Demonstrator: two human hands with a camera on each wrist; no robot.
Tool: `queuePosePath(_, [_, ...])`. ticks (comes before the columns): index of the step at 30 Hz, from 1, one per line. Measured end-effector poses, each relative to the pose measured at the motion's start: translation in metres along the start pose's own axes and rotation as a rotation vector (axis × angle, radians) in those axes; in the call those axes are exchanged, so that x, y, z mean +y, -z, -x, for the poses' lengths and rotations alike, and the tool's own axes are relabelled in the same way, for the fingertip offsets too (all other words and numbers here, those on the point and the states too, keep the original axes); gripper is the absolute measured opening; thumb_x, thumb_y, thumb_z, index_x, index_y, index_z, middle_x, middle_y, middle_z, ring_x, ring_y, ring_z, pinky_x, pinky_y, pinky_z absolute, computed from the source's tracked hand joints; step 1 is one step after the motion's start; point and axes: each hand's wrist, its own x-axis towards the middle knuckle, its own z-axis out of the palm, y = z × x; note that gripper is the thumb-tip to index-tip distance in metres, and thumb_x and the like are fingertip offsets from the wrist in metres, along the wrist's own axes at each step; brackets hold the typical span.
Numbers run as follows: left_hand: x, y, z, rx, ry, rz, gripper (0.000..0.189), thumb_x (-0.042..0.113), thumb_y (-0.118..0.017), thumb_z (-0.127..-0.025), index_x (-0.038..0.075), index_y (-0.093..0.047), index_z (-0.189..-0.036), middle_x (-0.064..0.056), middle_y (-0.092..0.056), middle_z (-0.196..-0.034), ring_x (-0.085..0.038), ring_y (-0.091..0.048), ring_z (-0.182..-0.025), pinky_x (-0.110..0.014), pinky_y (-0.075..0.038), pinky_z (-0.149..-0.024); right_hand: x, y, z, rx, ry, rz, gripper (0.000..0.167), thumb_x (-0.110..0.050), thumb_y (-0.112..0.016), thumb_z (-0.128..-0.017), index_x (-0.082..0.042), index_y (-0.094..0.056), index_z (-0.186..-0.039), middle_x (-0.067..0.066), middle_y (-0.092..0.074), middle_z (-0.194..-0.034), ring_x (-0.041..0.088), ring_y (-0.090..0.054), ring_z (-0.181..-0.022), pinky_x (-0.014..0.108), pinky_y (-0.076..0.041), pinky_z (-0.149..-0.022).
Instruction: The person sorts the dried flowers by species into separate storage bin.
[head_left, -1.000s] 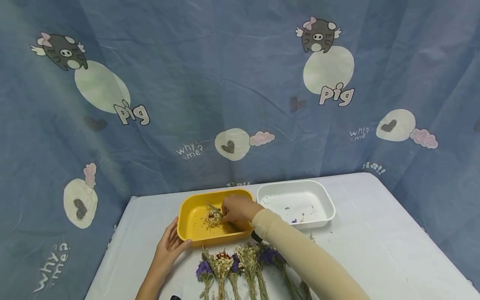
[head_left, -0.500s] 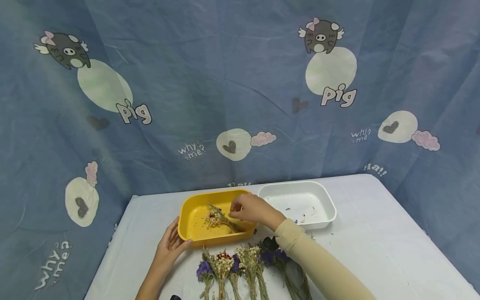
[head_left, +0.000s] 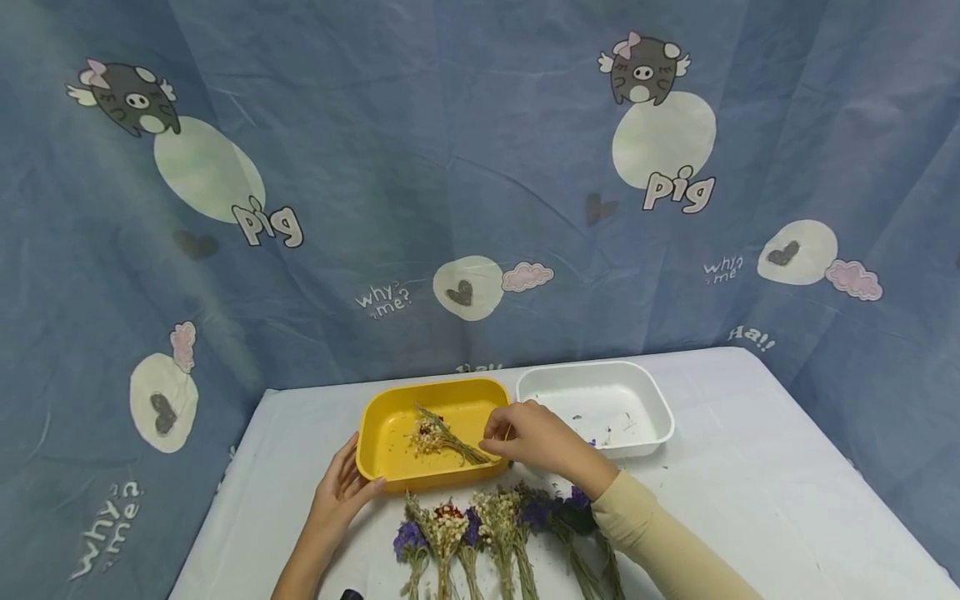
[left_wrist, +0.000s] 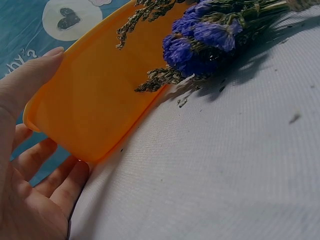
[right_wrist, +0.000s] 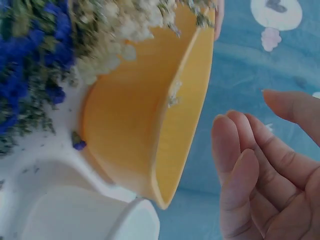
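Note:
My left hand (head_left: 339, 492) holds the near left corner of the yellow tray (head_left: 435, 482); in the left wrist view the thumb (left_wrist: 50, 62) lies along the rim and the other fingers spread against the end. Inside the tray lies a small bunch of dried flowers (head_left: 450, 440) with cream and red heads, its stems pointing right. Over the tray's right rim hovers my right hand (head_left: 528, 437), fingers loosely bent. In the right wrist view nothing shows between its fingertips (right_wrist: 225, 135).
To the right stands a white tray (head_left: 667, 421) with scattered bits in it. Several dried flower bunches (head_left: 495, 521), purple, cream and red, lie in a row in front of the yellow tray. A dark object (head_left: 350, 594) lies at the bottom edge. A blue printed curtain (head_left: 480, 183) hangs behind.
My right hand has let go of the dried flower bunch and drawn back to the right, leaving it in the yellow tray. The left hand has stayed at the corner.

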Motion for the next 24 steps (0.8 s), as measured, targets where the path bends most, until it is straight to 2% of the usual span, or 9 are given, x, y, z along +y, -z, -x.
queuePosePath(5, [0.0,0.0,0.0,-0.005,0.003,0.001,0.09,0.022,-0.077,-0.095,0.022,-0.021,-0.166,-0.008,-0.029,-0.169,-0.02,-0.035,-0.15,-0.003,-0.043,-0.101,0.001,-0.001,0.02,0.014,-0.013,-0.004,0.01,-0.028,-0.073,-0.097,-0.019,-0.075,-0.092,-0.011,-0.071,-0.079,0.005,-0.062,-0.067,0.023,-0.051,-0.062])
queuePosePath(9, [0.0,0.001,0.0,-0.006,0.018,0.005,0.09,0.023,-0.077,-0.095,0.022,-0.021,-0.166,-0.007,-0.029,-0.169,-0.005,-0.039,-0.144,-0.003,-0.043,-0.101,0.002,-0.006,0.035,0.019,-0.016,-0.005,0.01,-0.028,-0.074,-0.096,-0.021,-0.073,-0.089,-0.013,-0.067,-0.073,0.001,-0.058,-0.062,0.021,-0.049,-0.06])
queuePosePath(11, [0.0,0.001,0.0,-0.005,0.022,0.004,0.09,0.024,-0.077,-0.095,0.022,-0.021,-0.166,-0.007,-0.029,-0.169,-0.002,-0.039,-0.143,-0.003,-0.043,-0.101,0.003,-0.009,0.043,0.019,-0.02,-0.013,0.012,-0.029,-0.075,-0.095,-0.022,-0.072,-0.087,-0.015,-0.064,-0.07,0.0,-0.054,-0.058,0.02,-0.047,-0.058])
queuePosePath(18, [0.001,0.001,0.001,-0.007,0.006,0.003,0.09,0.022,-0.076,-0.095,0.021,-0.021,-0.166,-0.009,-0.029,-0.169,-0.03,-0.033,-0.152,-0.003,-0.043,-0.1,0.005,-0.021,0.069,0.004,-0.027,-0.046,0.021,-0.034,-0.08,-0.091,-0.023,-0.067,-0.077,-0.018,-0.058,-0.063,-0.005,-0.05,-0.054,0.018,-0.045,-0.055])
queuePosePath(24, [0.001,0.0,0.0,-0.005,0.012,0.007,0.091,0.023,-0.077,-0.095,0.02,-0.021,-0.166,-0.008,-0.028,-0.169,-0.031,-0.032,-0.153,-0.002,-0.042,-0.1,0.005,-0.033,0.086,-0.053,-0.063,-0.113,0.023,-0.038,-0.081,-0.089,-0.026,-0.068,-0.074,-0.019,-0.057,-0.062,-0.005,-0.048,-0.053,0.017,-0.043,-0.053])
